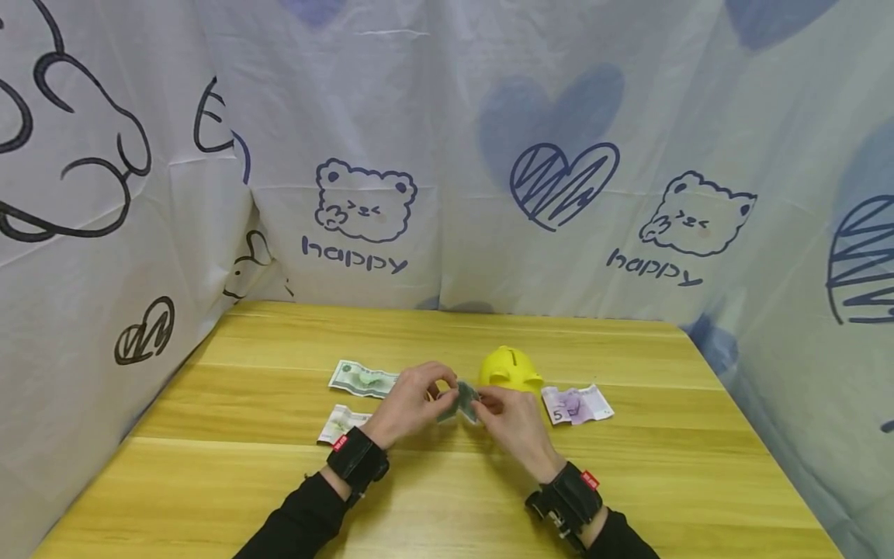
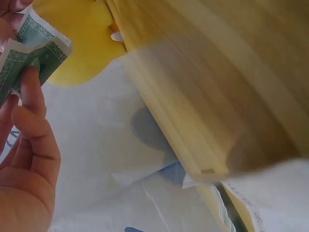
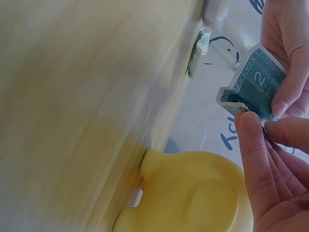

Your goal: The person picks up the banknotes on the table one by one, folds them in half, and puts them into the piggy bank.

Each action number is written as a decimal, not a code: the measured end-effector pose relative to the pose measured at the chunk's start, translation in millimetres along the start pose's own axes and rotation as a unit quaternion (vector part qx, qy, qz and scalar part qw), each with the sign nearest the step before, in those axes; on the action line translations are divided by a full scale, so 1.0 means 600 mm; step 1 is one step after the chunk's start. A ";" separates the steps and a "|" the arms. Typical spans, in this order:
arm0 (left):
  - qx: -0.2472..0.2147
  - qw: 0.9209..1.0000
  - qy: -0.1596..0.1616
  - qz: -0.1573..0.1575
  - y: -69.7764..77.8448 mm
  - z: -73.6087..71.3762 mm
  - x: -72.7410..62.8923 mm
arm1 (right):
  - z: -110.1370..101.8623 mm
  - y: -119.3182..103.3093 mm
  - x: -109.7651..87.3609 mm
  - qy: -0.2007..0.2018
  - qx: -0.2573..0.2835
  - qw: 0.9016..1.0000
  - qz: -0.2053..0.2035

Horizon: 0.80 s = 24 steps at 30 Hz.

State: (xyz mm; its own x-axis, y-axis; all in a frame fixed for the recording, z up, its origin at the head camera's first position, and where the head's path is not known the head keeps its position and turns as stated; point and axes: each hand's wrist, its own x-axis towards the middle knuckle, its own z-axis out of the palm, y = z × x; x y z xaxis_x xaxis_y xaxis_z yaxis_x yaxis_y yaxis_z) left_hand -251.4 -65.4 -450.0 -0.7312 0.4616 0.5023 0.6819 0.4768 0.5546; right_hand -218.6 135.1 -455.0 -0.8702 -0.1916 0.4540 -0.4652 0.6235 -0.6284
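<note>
I have a small green banknote (image 1: 464, 400) pinched between both hands, a little below the middle of the head view and held above the worktop (image 1: 433, 505). My left hand (image 1: 417, 400) has one end between thumb and fingertip, my right hand (image 1: 518, 427) the other; the gap in each is narrow, just the paper's thickness. The note is creased and buckled between them.

If I pulled my hands apart, I think it could tear along a crease; if either pinch loosened, it would likely spring or drop. My right hand is near the yellow piggy bank (image 1: 508, 374), right of centre, so a careless knuckle might nudge it. My left wrist is close to the pale note (image 1: 340, 424) at lower left and could drag it; the longer green note (image 1: 358, 379) lies above that one.

As for writing, the right wrist view shows a clear "2" on my note, with smaller print I can't make out. The purple note (image 1: 578, 404), right of the bank, reads "5". "Happy" appears twice on the white cloth (image 1: 454, 116) behind. The red tag (image 1: 590, 480) on my right wrist strap (image 1: 571, 497) has lettering too small to read.
</note>
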 end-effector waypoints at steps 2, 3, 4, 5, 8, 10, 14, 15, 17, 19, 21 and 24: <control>-0.001 1.000 -0.008 -0.005 0.001 0.000 0.000 | 0.000 0.001 0.000 0.002 0.002 1.000 0.002; -0.004 1.000 -0.013 -0.008 0.001 0.000 -0.001 | 0.000 0.002 -0.001 0.003 0.003 1.000 0.003; -0.006 1.000 -0.018 -0.012 0.001 0.000 -0.001 | 0.001 0.002 -0.001 0.004 0.002 1.000 0.004; -0.008 1.000 -0.023 -0.015 0.001 0.000 -0.002 | 0.001 0.003 -0.001 0.005 0.003 1.000 0.006; -0.019 0.999 -0.036 -0.024 0.000 0.000 -0.003 | 0.000 0.004 -0.002 0.007 0.005 1.000 0.012; -0.025 0.998 -0.042 -0.028 -0.001 0.001 -0.003 | -0.001 0.004 -0.002 0.007 0.004 1.000 0.012; -0.040 0.997 -0.054 -0.039 0.000 0.000 -0.003 | -0.001 0.003 -0.002 0.006 0.007 1.000 0.013; -0.044 0.997 -0.056 -0.041 0.000 0.000 -0.003 | -0.001 0.003 -0.002 0.006 0.009 1.000 0.014; -0.054 0.996 -0.060 -0.045 0.000 -0.001 -0.003 | 0.000 0.003 -0.002 0.005 0.015 1.000 0.020; -0.061 0.995 -0.062 -0.049 0.000 -0.001 -0.003 | 0.000 0.002 -0.002 0.004 0.024 0.999 0.025; -0.070 0.994 -0.064 -0.053 -0.002 -0.001 -0.003 | 0.001 0.002 -0.002 0.002 0.032 0.999 0.029; -0.086 0.992 -0.065 -0.062 -0.002 -0.001 -0.002 | 0.000 0.001 -0.002 -0.005 0.046 0.998 0.032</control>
State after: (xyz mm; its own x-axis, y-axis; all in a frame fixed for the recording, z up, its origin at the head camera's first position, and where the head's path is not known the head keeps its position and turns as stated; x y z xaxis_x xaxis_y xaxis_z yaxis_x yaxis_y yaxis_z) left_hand -251.3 -67.3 -450.9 -0.7932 0.5055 0.3395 0.5662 0.4071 0.7168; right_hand -218.1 135.8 -456.0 -0.8997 -0.1608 0.4058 -0.4215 0.5618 -0.7118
